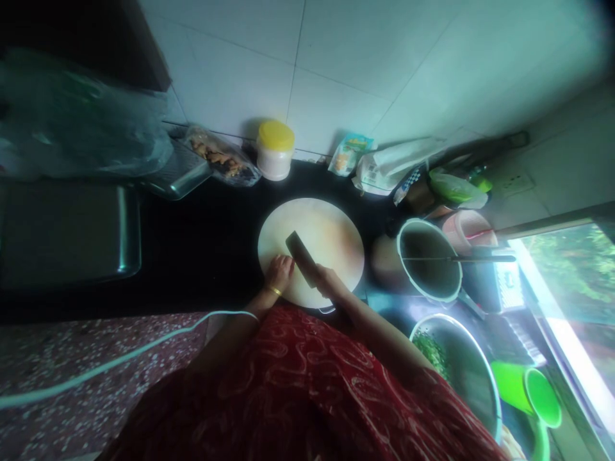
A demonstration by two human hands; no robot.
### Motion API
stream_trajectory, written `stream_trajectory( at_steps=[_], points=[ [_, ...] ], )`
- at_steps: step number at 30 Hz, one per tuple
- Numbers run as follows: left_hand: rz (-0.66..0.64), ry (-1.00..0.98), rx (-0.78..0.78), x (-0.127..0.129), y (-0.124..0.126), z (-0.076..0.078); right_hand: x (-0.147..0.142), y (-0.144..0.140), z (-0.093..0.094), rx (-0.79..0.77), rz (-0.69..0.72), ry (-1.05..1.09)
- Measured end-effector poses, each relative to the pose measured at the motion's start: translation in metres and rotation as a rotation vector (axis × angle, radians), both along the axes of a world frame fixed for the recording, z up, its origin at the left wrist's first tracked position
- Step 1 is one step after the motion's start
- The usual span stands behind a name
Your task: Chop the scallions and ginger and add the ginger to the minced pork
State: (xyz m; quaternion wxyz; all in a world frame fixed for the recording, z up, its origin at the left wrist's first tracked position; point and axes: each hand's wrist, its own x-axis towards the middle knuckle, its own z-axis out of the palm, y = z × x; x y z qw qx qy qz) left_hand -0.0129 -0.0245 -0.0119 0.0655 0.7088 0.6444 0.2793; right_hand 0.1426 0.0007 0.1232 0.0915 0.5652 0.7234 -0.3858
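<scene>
Gripping the cleaver (pixel 302 257) by its handle, the right hand (pixel 328 280) is closing its fingers around it, the dark blade slanting up and away over the round cutting board (pixel 331 240). Just to the left of it, the left hand (pixel 278 272) is curling its fingers down onto the near edge of the board beside the blade; whatever it is pinning there is too small to make out, perhaps nothing at all. To cut well here, the left fingertips are best kept tucked back from the edge while the blade is coming down flat and square, with the board sitting steady on the dark worktop (pixel 202 256).

Counting outward from the hands: one cleaver and one board are lying directly under them. To the right of the right hand, one steel bowl (pixel 468 368) holding chopped greens is sitting closest, one green jug (pixel 533 394) beyond it, and one white-rimmed pot (pixel 429 259) with a utensil across it further off. Past the board, one yellow-lidded jar (pixel 275 150) is standing against the tiled wall, with one steel tray (pixel 67 234) far left.
</scene>
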Motion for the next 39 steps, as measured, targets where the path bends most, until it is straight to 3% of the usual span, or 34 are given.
stream_trajectory(
  at_steps=[11, 18, 21, 25, 30, 35, 39],
  points=[
    [-0.017, -0.009, -0.043, -0.001, 0.000, -0.001, -0.005, 0.005, -0.013, -0.143, -0.066, 0.061],
    [-0.022, -0.015, -0.068, -0.004, 0.003, 0.000, -0.007, 0.001, -0.016, -0.114, -0.109, 0.128],
    [-0.057, -0.065, -0.047, -0.005, 0.005, 0.002, 0.007, -0.002, -0.008, 0.003, -0.108, 0.122],
    [-0.084, -0.185, -0.002, -0.009, 0.009, 0.002, 0.037, -0.006, -0.003, 0.314, 0.038, 0.022],
    [-0.096, -0.230, 0.004, -0.033, 0.019, 0.005, 0.076, -0.017, -0.013, 0.515, 0.323, -0.046],
    [-0.264, -0.223, 0.023, -0.054, 0.036, 0.033, 0.084, -0.014, -0.029, 0.624, 0.549, -0.145],
    [-0.487, -0.137, -0.013, -0.031, 0.040, 0.058, 0.067, -0.002, -0.043, 0.660, 0.605, -0.148]
  ],
)
